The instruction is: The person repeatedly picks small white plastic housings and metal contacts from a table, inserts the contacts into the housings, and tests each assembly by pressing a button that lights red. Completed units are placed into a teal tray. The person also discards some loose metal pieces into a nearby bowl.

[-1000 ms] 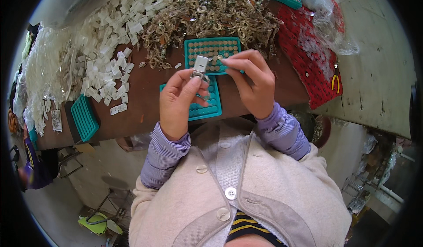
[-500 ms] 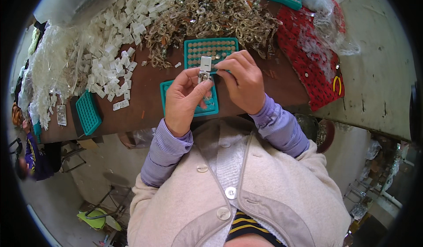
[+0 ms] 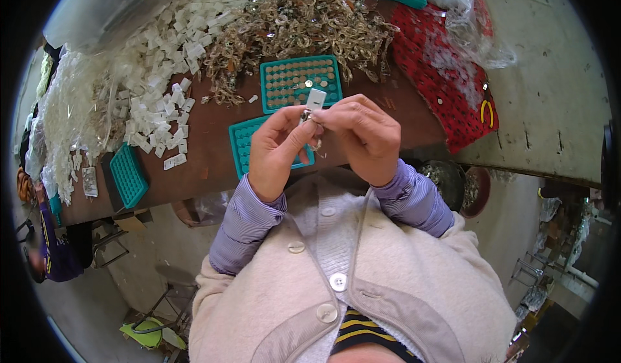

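My left hand (image 3: 277, 149) pinches a small white plastic case (image 3: 315, 98) whose flap stands up at the far side. Metal bits and thin wire show at the case's near end, between the fingers. My right hand (image 3: 367, 133) meets it from the right, thumb and fingertips pressed together at the case; what they hold is too small to make out. Just beyond the hands lies a teal tray (image 3: 263, 91) with rows of round, flat, coin-like discs. Partly under my left hand is a second teal tray (image 3: 235, 144) with round pockets.
A heap of tangled clear strips with wires (image 3: 291, 26) covers the table's far middle. White plastic cases (image 3: 162, 114) pile up at the left, beside an upright teal tray (image 3: 129, 175). Yellow-handled pliers (image 3: 486, 112) rest on red cloth (image 3: 427, 78) at the right.
My right hand has come in from beside the case and now touches it with its fingertips. The case has moved slightly right and tilted in my left hand.
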`<state>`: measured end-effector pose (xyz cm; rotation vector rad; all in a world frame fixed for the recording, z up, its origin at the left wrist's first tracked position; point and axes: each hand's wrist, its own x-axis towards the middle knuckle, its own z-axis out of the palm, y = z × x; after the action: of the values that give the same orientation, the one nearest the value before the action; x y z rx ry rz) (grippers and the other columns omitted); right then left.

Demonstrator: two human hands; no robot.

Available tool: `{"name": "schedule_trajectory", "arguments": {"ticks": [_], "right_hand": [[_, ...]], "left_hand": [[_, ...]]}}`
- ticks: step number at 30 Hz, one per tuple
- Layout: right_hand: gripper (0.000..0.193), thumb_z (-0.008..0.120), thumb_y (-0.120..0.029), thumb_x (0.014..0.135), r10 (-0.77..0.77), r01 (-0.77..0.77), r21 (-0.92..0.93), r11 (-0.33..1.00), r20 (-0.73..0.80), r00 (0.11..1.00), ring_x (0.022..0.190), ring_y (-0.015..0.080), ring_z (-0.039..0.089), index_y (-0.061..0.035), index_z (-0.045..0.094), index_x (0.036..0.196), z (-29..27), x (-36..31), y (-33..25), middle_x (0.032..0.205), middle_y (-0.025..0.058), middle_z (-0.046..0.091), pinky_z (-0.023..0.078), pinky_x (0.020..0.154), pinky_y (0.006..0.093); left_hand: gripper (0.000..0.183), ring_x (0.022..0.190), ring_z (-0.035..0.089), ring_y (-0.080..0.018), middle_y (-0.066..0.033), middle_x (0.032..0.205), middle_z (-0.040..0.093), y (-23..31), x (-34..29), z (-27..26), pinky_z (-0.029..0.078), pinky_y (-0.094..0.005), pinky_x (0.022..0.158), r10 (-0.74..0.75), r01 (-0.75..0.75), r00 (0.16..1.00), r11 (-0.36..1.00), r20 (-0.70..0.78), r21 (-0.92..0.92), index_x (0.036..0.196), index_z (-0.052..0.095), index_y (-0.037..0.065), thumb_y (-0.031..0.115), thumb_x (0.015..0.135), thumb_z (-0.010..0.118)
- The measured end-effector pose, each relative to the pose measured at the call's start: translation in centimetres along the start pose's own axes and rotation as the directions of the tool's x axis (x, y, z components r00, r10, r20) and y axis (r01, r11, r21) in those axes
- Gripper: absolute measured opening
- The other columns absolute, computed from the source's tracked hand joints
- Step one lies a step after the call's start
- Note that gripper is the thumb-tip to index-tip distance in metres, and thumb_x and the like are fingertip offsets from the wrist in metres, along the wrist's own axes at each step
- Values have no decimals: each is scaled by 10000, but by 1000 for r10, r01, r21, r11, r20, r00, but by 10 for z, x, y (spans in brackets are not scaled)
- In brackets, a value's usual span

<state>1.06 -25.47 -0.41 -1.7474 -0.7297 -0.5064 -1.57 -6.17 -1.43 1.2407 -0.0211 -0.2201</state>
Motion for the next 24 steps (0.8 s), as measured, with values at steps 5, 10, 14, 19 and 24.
{"name": "schedule_trajectory", "arguments": {"ticks": [5,10,14,19,24], "right_hand": [[292,707,65,956,356,-342,213,915,-34,934,1036,218,708,-30,745,1229,1,8,-9,1116,132,742,566,895,340],[340,770,40,873,192,-196,-109,975,-45,980,1033,307,679,-49,728,1198,-7,9,-19,1077,138,709,564,857,381],[326,729,88,870,-41,41,-89,995,2,999,929,339,701,-25,711,1175,-11,1,-26,1010,146,734,586,777,411],[345,740,87,865,41,-43,-85,995,-27,999,867,311,714,-4,711,1197,-18,-7,-28,964,130,731,593,749,410],[378,750,93,845,9,-17,-193,981,-41,999,849,288,727,5,731,1212,-17,-13,-29,952,115,739,601,720,389]], "left_hand": [[285,853,655,-45,-39,1057,743,2,-6,-10,496,-194,586,-20,20,997,1000,71,8,1323,674,1,168,1094,650],[278,833,656,-30,-18,1036,744,2,-11,-4,495,-171,565,-43,40,996,998,75,37,1325,674,3,143,1085,680],[280,880,689,-61,-24,1049,742,4,-14,9,554,-190,607,-18,14,998,998,56,63,1326,673,-5,134,1082,687],[327,936,721,-89,-33,1072,749,4,-17,20,618,-218,688,-12,4,997,995,81,98,1360,664,-11,105,1059,721],[366,928,720,-79,-37,1107,760,4,-20,24,623,-221,702,-24,18,997,996,72,92,1378,663,-8,78,1034,751]]}}
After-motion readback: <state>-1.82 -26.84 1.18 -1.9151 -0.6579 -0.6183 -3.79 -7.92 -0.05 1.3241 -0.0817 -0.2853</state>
